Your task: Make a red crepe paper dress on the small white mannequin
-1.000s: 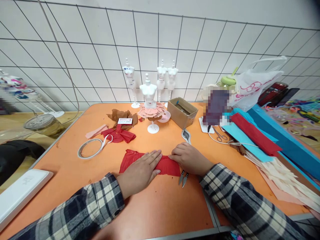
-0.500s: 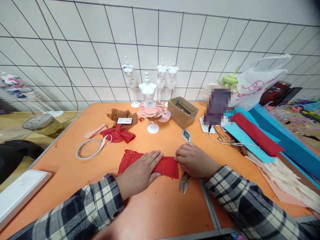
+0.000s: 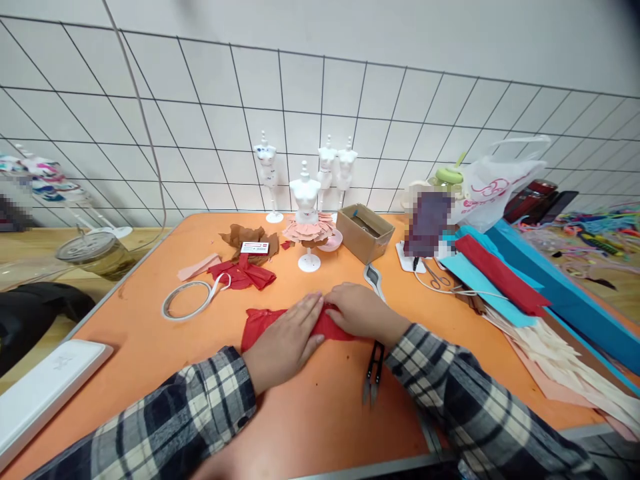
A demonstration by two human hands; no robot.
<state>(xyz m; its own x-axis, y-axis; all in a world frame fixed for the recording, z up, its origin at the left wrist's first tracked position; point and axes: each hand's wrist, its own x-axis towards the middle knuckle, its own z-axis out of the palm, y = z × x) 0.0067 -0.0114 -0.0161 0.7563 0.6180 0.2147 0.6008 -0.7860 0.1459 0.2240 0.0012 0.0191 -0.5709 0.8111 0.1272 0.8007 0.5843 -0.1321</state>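
A strip of red crepe paper (image 3: 257,325) lies on the orange table (image 3: 320,427) in front of me, with gathered creases at its left end. My left hand (image 3: 286,343) rests flat across its middle, fingers stretched out together. Right beside those fingertips, my right hand (image 3: 364,312) has its fingers curled and pinches the paper's upper edge. Its fingertips are partly hidden. Black-handled thread snips (image 3: 373,375) lie just below my right wrist. Behind the paper stands a small white dress form (image 3: 305,195) wearing a ruffled pink paper skirt (image 3: 309,231).
Left of the paper are a roll of white tape (image 3: 167,308), red scraps (image 3: 250,275) and brown crepe paper (image 3: 235,239). A cardboard box (image 3: 364,235) and several white dress forms (image 3: 266,157) stand at the back. Scissors (image 3: 436,275) and coloured paper sheets (image 3: 500,273) lie right.
My right hand has slid left along the paper's upper edge, up to my left fingertips. My left hand stays flat on the paper. The whole view has shifted slightly.
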